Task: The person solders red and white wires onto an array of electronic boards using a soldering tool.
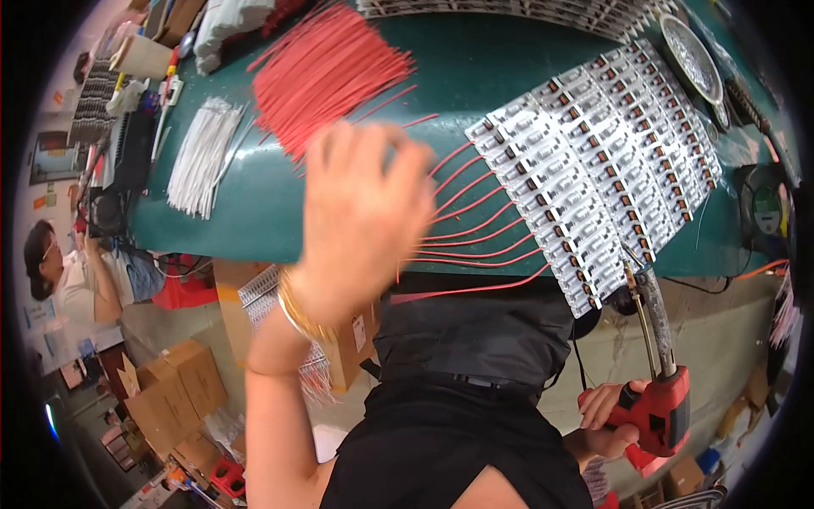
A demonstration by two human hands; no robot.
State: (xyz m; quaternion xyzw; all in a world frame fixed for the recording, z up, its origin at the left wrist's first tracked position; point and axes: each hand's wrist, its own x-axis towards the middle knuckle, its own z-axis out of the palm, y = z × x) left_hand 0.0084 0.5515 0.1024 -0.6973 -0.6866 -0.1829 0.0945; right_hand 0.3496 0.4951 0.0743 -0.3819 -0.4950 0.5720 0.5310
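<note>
My left hand [365, 204], with a gold bracelet [301, 310] at the wrist, hovers over the green table. It is blurred; its fingers look curled together, and whatever they may hold is hidden. Just beyond it lies a pile of red wires [326, 72]. In my right hand [609, 416] is a red soldering gun [663, 414], gripped by its handle. Its long metal tip reaches the near edge of a panel of small white circuit boards [585, 161]. Several red wires [483, 252] run from the panel's left edge toward me, curving past my left hand.
A bundle of white wires [205, 157] lies at the table's left. More panels [517, 13] and a round metal dish [691, 59] stand at the back. A dark device with a display [767, 208] is at right. Cardboard boxes [174, 390] and another person [72, 271] are at left.
</note>
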